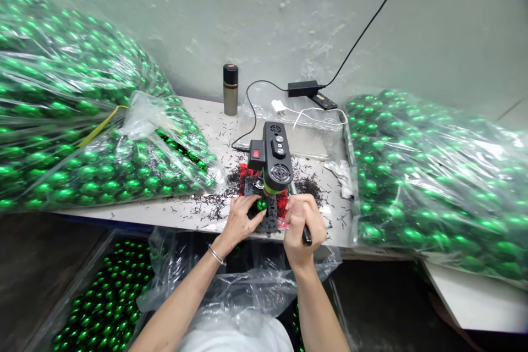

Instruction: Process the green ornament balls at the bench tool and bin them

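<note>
- A small shiny green ball [261, 205] sits on the black base plate [270, 219] of a little bench machine, right under the machine's head, near the front edge of the table [173, 214].
- The left hand [241, 219] lies on the base plate with its fingers closed round the ball — pinching it in place. A thin bracelet [215, 254] rings that wrist.
- The right hand [303, 220] is clenched in a fist round the machine's black lever handle [306, 236], just right of the ball.
- The machine [273, 158] is black, with a red switch on its left side, buttons and a vent grille on top; a black cable [251, 115] runs back from it toward a power brick [304, 88] by the wall.
- Dark shavings [218, 198] and red scraps are strewn over the table around the base.
- A grey flask [230, 89] with a dark cap stands upright behind, well apart from the hands.
- Big clear plastic bags of green balls lie on both sides — one on the left [82, 137], one on the right [433, 176] — and a bin of more balls [103, 302] sits below the table edge.
</note>
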The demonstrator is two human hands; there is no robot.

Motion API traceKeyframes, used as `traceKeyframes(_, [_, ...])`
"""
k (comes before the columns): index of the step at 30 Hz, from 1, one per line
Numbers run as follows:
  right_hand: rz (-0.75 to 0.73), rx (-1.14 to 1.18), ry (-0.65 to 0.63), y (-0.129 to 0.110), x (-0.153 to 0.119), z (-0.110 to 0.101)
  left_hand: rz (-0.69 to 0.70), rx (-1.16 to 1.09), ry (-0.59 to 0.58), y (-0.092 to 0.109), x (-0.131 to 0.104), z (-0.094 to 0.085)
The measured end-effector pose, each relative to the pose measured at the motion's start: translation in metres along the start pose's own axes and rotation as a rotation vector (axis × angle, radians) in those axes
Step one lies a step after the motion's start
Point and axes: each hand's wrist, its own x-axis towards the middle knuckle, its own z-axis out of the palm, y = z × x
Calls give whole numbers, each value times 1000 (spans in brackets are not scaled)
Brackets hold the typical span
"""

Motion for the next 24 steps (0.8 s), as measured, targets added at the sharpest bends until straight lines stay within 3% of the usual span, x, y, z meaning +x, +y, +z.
traceKeyframes(10, [-10, -10, -1, 4, -7, 0, 43, -15, -27, -6, 3, -2])
traceKeyframes(18, [-152, -6, -30, 39, -45, 7, 30, 1, -6, -6, 2, 1])
traceKeyframes(24, [-176, -12, 20, 52, -54, 12, 28, 6, 0, -7, 2, 3])
